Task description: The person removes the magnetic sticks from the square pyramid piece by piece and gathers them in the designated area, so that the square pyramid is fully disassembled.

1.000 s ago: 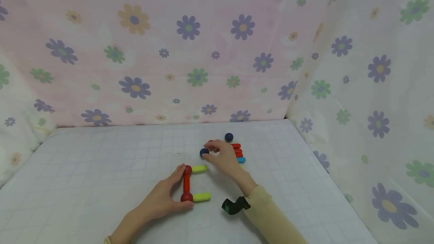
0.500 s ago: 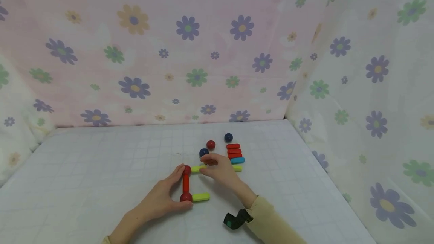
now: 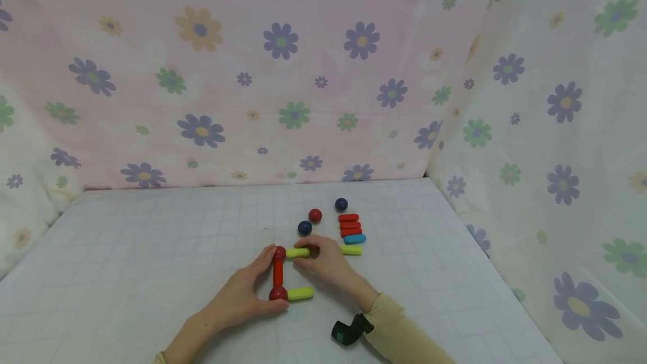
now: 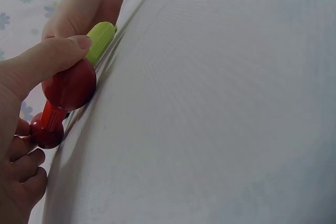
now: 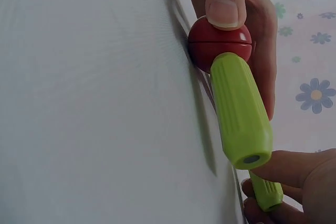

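Observation:
Two red balls, the near one (image 3: 278, 294) and the far one (image 3: 279, 253), are joined by a red rod (image 3: 278, 273). Each ball carries a yellow-green rod pointing right, a near rod (image 3: 300, 294) and a far rod (image 3: 297, 253). My left hand (image 3: 240, 295) grips this piece, thumb on the near ball (image 5: 220, 43), fingers at the far ball (image 4: 47, 131). My right hand (image 3: 326, 263) pinches the far rod (image 5: 266, 192) near its free end. A dark round inset shows in the end of the near rod (image 5: 241, 114).
Behind the right hand lie two dark blue balls (image 3: 305, 228) and a loose red ball (image 3: 315, 215). Several red rods (image 3: 350, 225), a blue rod (image 3: 355, 239) and another yellow-green rod (image 3: 352, 250) lie nearby. Floral cloth (image 3: 242, 100) backs the white table (image 3: 126, 251).
My right hand has come from the nearer dark blue ball toward me, onto the far yellow-green rod. The blue ball stays where it was. My left hand keeps its grip in place.

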`<state>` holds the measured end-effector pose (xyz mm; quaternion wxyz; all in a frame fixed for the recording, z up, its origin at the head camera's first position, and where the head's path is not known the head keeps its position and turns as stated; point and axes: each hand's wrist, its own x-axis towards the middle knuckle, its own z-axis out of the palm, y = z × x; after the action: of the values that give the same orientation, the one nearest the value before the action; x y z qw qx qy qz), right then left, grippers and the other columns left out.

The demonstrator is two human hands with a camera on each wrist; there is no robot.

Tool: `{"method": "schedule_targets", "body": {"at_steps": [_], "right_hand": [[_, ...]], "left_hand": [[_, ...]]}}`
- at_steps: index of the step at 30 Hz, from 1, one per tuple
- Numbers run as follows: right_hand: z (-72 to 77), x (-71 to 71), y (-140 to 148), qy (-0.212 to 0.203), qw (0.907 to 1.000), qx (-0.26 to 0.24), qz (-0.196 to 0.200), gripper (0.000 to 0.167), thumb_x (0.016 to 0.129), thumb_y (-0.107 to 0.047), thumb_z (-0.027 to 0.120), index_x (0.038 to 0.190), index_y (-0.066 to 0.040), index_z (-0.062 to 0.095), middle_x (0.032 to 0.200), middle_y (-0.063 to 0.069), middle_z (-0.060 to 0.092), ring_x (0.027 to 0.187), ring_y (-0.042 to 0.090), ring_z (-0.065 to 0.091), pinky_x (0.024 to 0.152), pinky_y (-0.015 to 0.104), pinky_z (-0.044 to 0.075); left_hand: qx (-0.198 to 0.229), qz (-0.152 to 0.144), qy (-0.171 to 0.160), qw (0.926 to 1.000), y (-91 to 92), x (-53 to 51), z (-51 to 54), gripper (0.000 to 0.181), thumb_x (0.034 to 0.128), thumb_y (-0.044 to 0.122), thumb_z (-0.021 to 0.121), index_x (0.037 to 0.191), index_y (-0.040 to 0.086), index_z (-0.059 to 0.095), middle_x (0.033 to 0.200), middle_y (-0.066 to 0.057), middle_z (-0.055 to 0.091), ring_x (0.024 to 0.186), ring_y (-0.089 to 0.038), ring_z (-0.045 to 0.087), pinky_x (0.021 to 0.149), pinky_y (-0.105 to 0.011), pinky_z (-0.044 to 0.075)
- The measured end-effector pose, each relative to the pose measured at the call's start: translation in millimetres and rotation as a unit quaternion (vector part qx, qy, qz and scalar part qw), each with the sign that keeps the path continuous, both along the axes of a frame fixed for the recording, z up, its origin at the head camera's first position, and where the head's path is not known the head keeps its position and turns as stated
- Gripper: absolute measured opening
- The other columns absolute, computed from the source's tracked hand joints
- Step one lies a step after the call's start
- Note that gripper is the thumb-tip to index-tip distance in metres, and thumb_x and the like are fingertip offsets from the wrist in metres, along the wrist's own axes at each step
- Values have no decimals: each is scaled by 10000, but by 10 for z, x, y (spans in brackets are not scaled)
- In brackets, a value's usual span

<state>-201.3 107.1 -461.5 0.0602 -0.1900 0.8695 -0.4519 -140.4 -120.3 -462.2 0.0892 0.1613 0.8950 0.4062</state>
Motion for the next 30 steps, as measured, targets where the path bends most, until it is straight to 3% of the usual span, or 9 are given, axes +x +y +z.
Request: {"method": "schedule_targets", "body": {"at_steps": [11, 20, 30], "right_hand": [[-66, 22, -26, -2, 9997, -135, 198, 243, 895, -267, 761, 1134, -247, 726, 1050, -124, 696, 925, 80, 601, 812, 213, 533], [-89, 32, -50, 224, 9992, -112, 296, 255, 898, -249, 759, 1152, -239, 733, 1079, -120, 695, 978, 67, 610, 885, 234, 532], [-90, 29, -52, 512, 9973, -35, 526, 221, 909, -221, 745, 1129, -208, 742, 977, -93, 673, 880, 75, 575, 786, 207, 511]], "left_hand": [[-59, 40, 67, 10000, 19, 3, 4, 1109, 707, 621, 821, 1574, 150, 317, 1640, 21, 271, 1506, -224, 282, 1170, -561, 320], [-89, 45, 78, 9999, 26, 13, 20, 1114, 695, 627, 825, 1566, 135, 335, 1643, 5, 271, 1502, -251, 293, 1160, -567, 335], [-88, -5, 70, 9999, 37, 13, 30, 1122, 694, 619, 831, 1575, 153, 315, 1642, 28, 270, 1500, -242, 301, 1154, -578, 338]]}}
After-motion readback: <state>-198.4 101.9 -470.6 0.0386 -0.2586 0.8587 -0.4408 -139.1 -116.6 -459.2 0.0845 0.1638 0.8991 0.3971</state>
